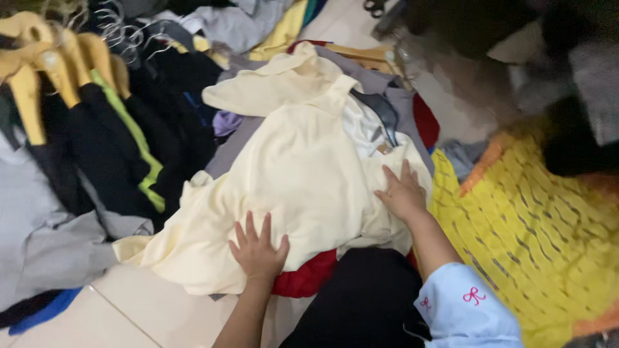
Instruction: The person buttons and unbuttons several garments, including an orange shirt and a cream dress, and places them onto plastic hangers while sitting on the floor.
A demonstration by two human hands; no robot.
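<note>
Left hand (258,250) lying flat and open-fingered on the cream garment (303,174), right hand (403,191) pressing open-palmed on its right edge, yellow knit cloth (529,219) lying right of it, gripping nothing

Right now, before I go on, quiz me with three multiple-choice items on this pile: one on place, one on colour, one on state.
1. Where does the left hand lie?
A on the cream garment
B on the hangers
C on the yellow cloth

2. What colour shows under the cream garment's near edge?
A green
B red
C white

3. How is the right hand?
A fisted
B flat, fingers spread
C holding a hanger

A: its palm presses the cream fabric. B: red cloth peeks out there. B: its fingers lie open on the garment.
</note>
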